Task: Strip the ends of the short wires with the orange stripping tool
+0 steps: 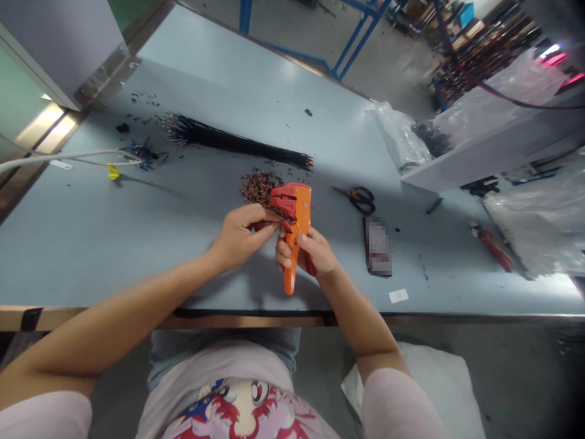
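"Nearest?"
"One orange wire stripper [302,213]; the right hand [319,253] was closed round its handles, presumably for squeezing."
"Left hand [241,235]?"
"Its fingertips met the red head [284,199]; whether they gripped anything, I could not tell."
"Beyond?"
"One scrap heap [256,188], then one black wire bundle [247,144], lay on the worktop [137,244], likely for reach."

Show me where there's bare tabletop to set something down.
Between the yellow piece and left hand; also beyond the black wire bundle toward the far edge of the table, bar a few scraps. Crowded: around the brown pile and orange tool.
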